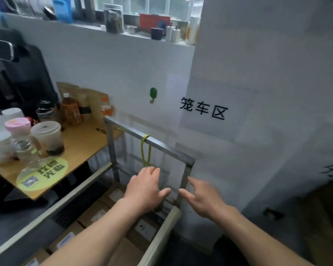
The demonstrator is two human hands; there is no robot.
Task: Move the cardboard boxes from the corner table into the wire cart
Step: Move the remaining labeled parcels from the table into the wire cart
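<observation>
The wire cart stands against the white wall, its metal frame rising at the far end. Several cardboard boxes with white labels lie flat inside it, below my arms. My left hand hovers over the cart's inside with relaxed fingers and holds nothing. My right hand is beside it near the cart's right corner post, fingers spread and empty. The picture is blurred by motion.
A wooden table to the left carries bottles, lidded cups and a yellow round sticker. A yellow-green cord hangs from the cart's top bar. A green hook and a paper sign are on the wall. More cardboard sits low at the right.
</observation>
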